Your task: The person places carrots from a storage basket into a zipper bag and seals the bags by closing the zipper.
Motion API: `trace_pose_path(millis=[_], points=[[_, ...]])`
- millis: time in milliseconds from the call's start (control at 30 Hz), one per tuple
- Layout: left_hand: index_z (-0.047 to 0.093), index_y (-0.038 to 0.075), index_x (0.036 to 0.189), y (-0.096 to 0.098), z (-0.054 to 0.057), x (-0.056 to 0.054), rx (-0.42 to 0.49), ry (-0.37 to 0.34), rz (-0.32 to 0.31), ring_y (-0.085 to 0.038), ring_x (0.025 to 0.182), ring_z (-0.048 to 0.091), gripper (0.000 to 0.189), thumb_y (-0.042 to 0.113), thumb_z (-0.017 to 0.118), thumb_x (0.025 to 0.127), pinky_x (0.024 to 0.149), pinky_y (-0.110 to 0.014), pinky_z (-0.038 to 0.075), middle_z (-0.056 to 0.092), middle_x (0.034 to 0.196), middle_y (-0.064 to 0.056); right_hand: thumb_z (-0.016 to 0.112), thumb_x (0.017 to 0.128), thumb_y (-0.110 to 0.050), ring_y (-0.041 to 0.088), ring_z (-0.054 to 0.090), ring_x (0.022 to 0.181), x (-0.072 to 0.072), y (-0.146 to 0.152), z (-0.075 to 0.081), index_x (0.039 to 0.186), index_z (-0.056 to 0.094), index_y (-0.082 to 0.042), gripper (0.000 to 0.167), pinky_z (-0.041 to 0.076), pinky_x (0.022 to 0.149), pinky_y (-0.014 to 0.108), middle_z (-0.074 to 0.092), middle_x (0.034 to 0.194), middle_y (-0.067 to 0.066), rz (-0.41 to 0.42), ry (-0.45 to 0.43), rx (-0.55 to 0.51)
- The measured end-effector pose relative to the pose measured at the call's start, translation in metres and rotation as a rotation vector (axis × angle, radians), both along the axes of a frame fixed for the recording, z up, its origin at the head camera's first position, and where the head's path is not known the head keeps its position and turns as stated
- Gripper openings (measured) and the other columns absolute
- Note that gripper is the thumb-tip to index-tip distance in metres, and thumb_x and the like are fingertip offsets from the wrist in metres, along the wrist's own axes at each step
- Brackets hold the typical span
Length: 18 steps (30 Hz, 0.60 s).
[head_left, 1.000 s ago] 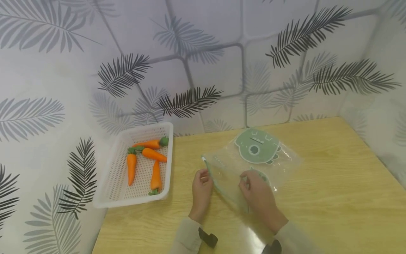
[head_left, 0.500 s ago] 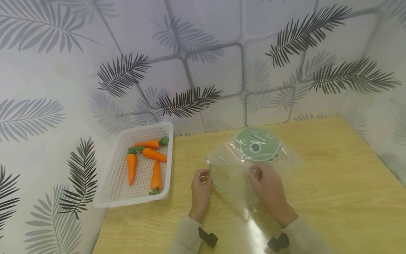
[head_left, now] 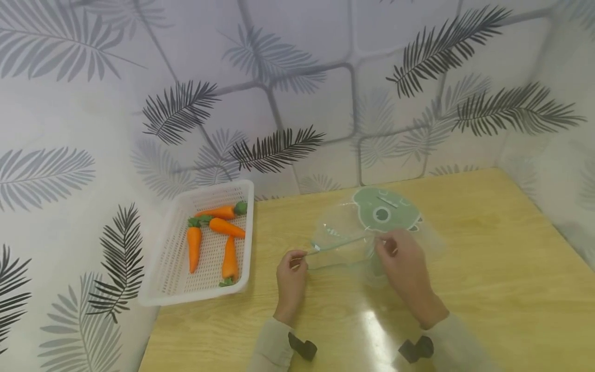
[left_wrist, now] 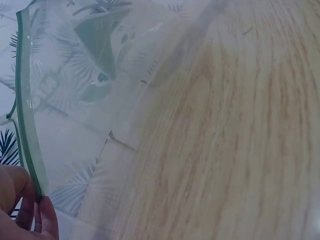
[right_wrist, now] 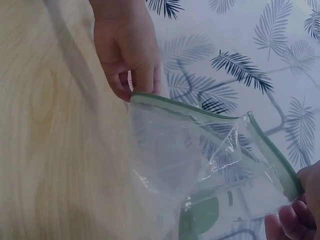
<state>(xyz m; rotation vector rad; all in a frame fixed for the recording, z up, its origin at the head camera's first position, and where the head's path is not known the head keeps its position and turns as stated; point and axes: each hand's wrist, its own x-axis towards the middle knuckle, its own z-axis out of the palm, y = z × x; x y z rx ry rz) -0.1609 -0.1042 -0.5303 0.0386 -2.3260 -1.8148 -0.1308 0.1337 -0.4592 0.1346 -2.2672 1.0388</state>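
A clear zip bag (head_left: 382, 213) with a green dinosaur print and a green zip strip is held up at its mouth over the table. My left hand (head_left: 292, 281) pinches one end of the strip between thumb and fingers. At the other end, my right hand (head_left: 409, 271) pinches the strip too. Two green edges stand apart in the head view, so the mouth gapes. From the right wrist, the strip (right_wrist: 187, 107) runs bent between both hands, and the bag body droops below. No contents show through the film.
A white plastic basket (head_left: 248, 232) with several carrots (head_left: 194, 248) stands left of the hands. The wooden table (head_left: 492, 258) meets a leaf-patterned wall (head_left: 321, 103) at the back. Black straps (head_left: 302, 346) circle both wrists.
My right hand has moved right and slightly away, drawing the bag with it. The zip edges have spread apart and now lie more crosswise. My left hand has barely shifted.
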Motion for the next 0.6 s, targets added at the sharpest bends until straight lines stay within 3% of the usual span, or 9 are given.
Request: trace_pose_path(millis=[167,300,433,600], points=[[0.061,0.005,0.103,0.001,-0.002,-0.002,0.034,-0.050,-0.056,-0.027,0.098,0.057,0.014,0.003,0.056,0.089,0.080,-0.031,0.051,0.059,0.108,-0.008,0.064,0.083,-0.007,0.011,0.051,0.068,-0.002,0.006,0.000,0.085,0.059,-0.007,0.005,0.048,0.056,0.027,0.055,0.076,0.000,0.012,-0.018,0.029],[0.060,0.005,0.107,0.005,-0.005,-0.004,0.088,-0.104,-0.115,-0.027,0.099,0.058,0.017,0.009,0.058,0.091,0.081,-0.031,0.051,0.057,0.109,-0.009,0.061,0.084,-0.005,0.014,0.054,0.073,-0.002,0.006,-0.002,0.086,0.059,-0.007,0.003,0.050,0.060,0.029,0.056,0.081,0.002,0.083,-0.088,0.059],[0.060,0.005,0.109,0.010,-0.004,-0.004,0.118,-0.091,-0.124,-0.024,0.098,0.058,0.019,0.007,0.057,0.090,0.081,-0.029,0.050,0.057,0.108,-0.009,0.059,0.084,-0.005,0.017,0.057,0.078,-0.002,0.005,-0.006,0.093,0.060,-0.004,0.009,0.052,0.064,0.030,0.058,0.087,0.004,0.153,-0.173,0.092],[0.060,0.005,0.110,0.015,-0.005,-0.005,0.111,-0.055,-0.152,-0.023,0.097,0.058,0.021,0.005,0.055,0.090,0.081,-0.028,0.050,0.059,0.107,-0.008,0.060,0.085,-0.006,0.022,0.059,0.085,-0.001,0.003,-0.010,0.110,0.060,-0.004,0.026,0.053,0.069,0.036,0.060,0.097,0.008,0.170,-0.235,0.107]])
